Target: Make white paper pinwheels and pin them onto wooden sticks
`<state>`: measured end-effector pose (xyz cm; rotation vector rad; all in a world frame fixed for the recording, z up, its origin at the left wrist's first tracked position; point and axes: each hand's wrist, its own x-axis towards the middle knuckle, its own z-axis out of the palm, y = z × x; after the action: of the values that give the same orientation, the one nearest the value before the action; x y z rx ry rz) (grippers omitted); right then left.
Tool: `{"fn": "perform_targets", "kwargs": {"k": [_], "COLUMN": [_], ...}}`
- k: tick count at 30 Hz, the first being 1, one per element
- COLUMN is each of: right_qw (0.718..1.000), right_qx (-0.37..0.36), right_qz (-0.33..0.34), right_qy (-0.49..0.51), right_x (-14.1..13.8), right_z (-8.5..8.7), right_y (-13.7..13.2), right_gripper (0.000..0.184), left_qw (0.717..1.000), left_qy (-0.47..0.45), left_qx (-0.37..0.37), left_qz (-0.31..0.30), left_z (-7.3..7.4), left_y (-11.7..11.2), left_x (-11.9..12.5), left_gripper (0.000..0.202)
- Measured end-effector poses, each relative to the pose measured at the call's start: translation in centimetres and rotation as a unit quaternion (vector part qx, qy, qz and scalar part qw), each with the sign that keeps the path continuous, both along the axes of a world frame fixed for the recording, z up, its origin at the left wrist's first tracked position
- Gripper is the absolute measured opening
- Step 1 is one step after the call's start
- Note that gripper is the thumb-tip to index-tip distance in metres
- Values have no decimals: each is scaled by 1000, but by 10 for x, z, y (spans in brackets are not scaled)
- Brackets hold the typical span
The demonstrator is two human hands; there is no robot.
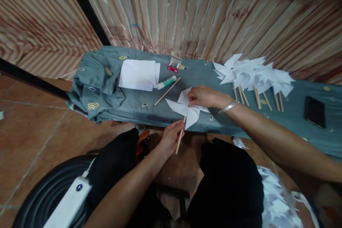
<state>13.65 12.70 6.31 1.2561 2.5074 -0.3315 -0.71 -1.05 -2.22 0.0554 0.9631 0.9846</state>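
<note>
A white paper pinwheel (184, 108) lies at the front edge of the table covered in grey-green cloth (133, 103). My right hand (204, 97), with a silver bangle on the wrist, presses its fingers closed on the centre of the pinwheel. My left hand (171, 137) pinches the wooden stick (181, 136) that hangs from the pinwheel below the table edge.
A stack of white paper (139, 74), a glue stick (166, 83), a loose wooden stick (167, 91) and a small red box of pins (173, 65) lie behind. Several finished pinwheels (253, 74) rest at the right, beside a black phone (314, 111). Paper scraps (278, 203) lie at the lower right.
</note>
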Motion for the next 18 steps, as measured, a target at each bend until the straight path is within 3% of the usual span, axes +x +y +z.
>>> {"fn": "perform_targets", "kwargs": {"k": [12, 18], "right_qw": [997, 995], "right_qx": [-71, -95], "right_qz": [22, 13], "right_qy": [22, 5], "right_x": [1, 0], "right_z": [-9, -3], "right_y": [20, 22], "right_gripper": [21, 25], "left_qw": [1000, 1000], "left_qy": [-5, -15], "left_qx": [-5, -5], "left_qz": [1, 0], "left_z": [0, -1], "left_y": [-1, -1], "left_x": [0, -1], "left_gripper": [9, 13]}}
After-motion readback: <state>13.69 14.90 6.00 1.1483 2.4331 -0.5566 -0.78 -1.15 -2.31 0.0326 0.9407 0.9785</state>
